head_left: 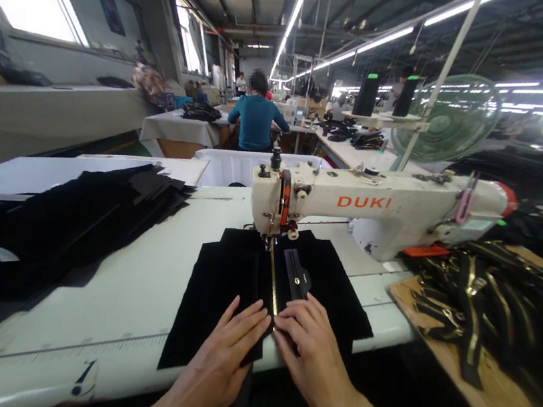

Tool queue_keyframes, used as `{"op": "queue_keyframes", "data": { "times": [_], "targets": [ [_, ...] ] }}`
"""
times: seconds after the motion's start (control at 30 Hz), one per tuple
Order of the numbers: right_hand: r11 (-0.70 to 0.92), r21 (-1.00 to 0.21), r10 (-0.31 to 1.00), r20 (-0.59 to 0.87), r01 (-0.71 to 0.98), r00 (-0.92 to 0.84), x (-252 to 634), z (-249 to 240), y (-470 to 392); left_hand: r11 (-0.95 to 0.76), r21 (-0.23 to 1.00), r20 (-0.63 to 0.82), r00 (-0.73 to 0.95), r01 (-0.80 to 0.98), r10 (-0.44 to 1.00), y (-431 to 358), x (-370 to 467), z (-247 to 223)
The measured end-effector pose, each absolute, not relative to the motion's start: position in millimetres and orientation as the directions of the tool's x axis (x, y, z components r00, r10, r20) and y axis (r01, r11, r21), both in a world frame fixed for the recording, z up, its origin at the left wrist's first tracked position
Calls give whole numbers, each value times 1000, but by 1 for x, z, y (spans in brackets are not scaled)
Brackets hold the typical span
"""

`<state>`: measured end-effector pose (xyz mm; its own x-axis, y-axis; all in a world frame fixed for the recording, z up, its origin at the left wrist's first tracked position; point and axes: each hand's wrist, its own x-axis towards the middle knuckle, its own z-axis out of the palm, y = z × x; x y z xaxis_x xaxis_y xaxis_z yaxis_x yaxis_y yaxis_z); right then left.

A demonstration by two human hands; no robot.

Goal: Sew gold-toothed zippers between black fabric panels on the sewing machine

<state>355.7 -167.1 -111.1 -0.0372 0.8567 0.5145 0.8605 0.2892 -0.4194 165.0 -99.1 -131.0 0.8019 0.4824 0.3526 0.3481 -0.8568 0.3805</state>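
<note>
A black fabric panel (205, 307) lies on the pale sewing table, its far end beneath the needle area of a white sewing machine (322, 203). Down its middle runs a zipper (274, 277) with gold teeth, leading up to the presser foot. My left hand (233, 340) rests flat on the fabric just left of the zipper, fingers stretched out. Thumb and fingers of my right hand (308, 340) are pinched together at the zipper's near end. To the right of the zipper, a dark strip (295, 274) with a small gold piece lies on the fabric.
A stack of black fabric pieces (76, 217) covers the table's left side. On the right, a wooden board (493, 381) bears a heap of black zippers with gold teeth (509, 311). A green fan (446, 118) and thread cones (366, 96) stand behind the machine. A person (257, 121) sits ahead.
</note>
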Motion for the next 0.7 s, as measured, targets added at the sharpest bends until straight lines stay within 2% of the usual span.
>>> {"op": "queue_keyframes", "data": {
  "times": [0.1, 0.2, 0.47, 0.6, 0.7],
  "targets": [
    [325, -340, 877, 457, 883, -147, 360, -109, -163, -885, 330, 356, 826, 327, 438, -100, 164, -133],
    [374, -320, 885, 404, 871, -231, 366, -105, -160, -898, 304, 366, 832, 318, 418, -102, 163, -134],
    [305, -457, 914, 388, 836, -122, 362, -107, -158, -913, 271, 366, 844, 305, 391, -102, 164, -135],
    [285, -494, 923, 371, 821, -97, 366, -108, -161, -898, 287, 276, 869, 334, 411, -101, 162, -128],
    [337, -503, 903, 411, 796, -123, 374, -107, -163, -884, 329, 221, 883, 332, 414, -98, 161, -118]
  ]
}}
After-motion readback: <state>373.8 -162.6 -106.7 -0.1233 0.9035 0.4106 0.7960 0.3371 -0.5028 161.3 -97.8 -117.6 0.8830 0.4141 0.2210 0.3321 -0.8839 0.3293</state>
